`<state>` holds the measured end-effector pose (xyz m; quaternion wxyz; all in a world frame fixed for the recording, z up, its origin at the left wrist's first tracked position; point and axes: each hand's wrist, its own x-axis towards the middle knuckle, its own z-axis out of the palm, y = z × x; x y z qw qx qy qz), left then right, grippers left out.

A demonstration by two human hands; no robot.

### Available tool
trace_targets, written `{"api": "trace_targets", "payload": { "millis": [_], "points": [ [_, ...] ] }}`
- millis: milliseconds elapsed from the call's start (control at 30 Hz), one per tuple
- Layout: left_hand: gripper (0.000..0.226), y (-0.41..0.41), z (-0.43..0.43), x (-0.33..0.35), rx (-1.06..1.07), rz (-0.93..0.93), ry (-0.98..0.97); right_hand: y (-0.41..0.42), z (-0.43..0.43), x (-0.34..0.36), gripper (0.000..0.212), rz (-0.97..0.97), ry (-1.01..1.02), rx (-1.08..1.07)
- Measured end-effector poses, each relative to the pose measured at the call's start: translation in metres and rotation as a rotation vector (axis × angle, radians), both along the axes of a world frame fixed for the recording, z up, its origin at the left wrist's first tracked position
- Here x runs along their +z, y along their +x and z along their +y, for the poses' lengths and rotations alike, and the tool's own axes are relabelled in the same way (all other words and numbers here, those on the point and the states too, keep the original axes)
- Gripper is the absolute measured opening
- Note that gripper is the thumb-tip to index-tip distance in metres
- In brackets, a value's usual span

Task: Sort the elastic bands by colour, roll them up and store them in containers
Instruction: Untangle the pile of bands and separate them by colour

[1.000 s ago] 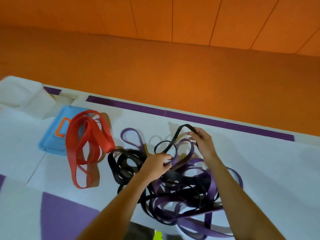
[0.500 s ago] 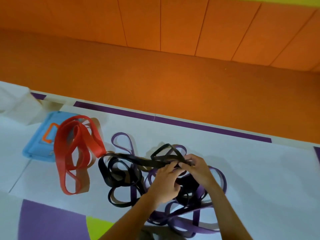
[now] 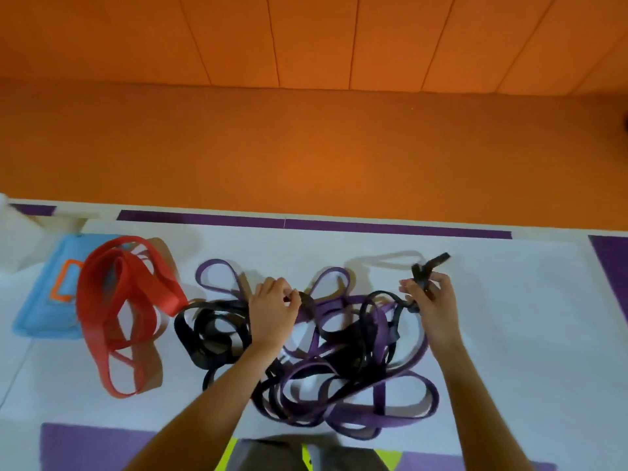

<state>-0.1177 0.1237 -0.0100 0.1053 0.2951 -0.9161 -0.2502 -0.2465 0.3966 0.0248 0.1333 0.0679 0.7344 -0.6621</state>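
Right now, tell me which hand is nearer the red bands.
Left. The left hand pinches a black strand in the tangle, just right of the red bands; the right hand grips a black band on the tangle's far side, farther away.

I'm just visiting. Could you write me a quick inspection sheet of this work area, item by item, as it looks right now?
Surface: white mat with purple patches and border.
Job's things: red bands piled apart at left, overlapping a blue case; black bands and purple bands tangled together mid-mat.
Clutter: white object at the far-left edge, unclear.
Grippers: left hand pinches a black band at the tangle; right hand grips a black strand, raised.
Cables: nothing seen.
Surroundings: orange wall panels behind.
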Motion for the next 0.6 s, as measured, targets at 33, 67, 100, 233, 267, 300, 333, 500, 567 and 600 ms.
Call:
{"api": "trace_targets", "payload": {
  "millis": [33, 67, 100, 233, 267, 300, 333, 500, 567, 600],
  "points": [
    [0.014, -0.010, -0.004, 0.000, -0.018, 0.002, -0.041, 0.001, 0.009, -0.006, 0.024, -0.015, 0.062, -0.017],
    [0.012, -0.021, -0.006, 0.000, -0.044, -0.030, -0.072, 0.003, 0.018, -0.012, 0.023, -0.026, 0.118, -0.036],
    [0.015, -0.032, -0.007, 0.000, -0.079, -0.098, -0.081, 0.006, 0.028, -0.018, 0.022, -0.037, 0.170, -0.055],
    [0.057, -0.066, -0.005, -0.009, -0.255, -0.618, 0.052, 0.020, 0.053, -0.038, 0.020, -0.146, 0.208, -0.060],
    [0.064, -0.070, -0.001, -0.010, -0.277, -0.740, 0.121, 0.025, 0.055, -0.041, 0.020, -0.186, 0.192, -0.036],
    [0.067, -0.072, 0.003, -0.013, -0.274, -0.817, 0.190, 0.030, 0.057, -0.044, 0.019, -0.209, 0.197, -0.005],
    [0.064, -0.073, 0.008, -0.015, -0.248, -0.844, 0.244, 0.035, 0.058, -0.048, 0.018, -0.218, 0.220, 0.027],
    [0.024, -0.066, 0.014, -0.024, -0.104, -0.723, 0.353, 0.056, 0.064, -0.056, 0.012, -0.178, 0.242, 0.053],
    [0.027, -0.061, 0.005, -0.024, -0.064, -0.597, 0.368, 0.061, 0.065, -0.058, 0.009, -0.163, 0.223, 0.008],
    [0.027, -0.057, 0.000, -0.021, -0.026, -0.518, 0.358, 0.062, 0.065, -0.058, 0.009, -0.152, 0.211, -0.016]
  ]
}}
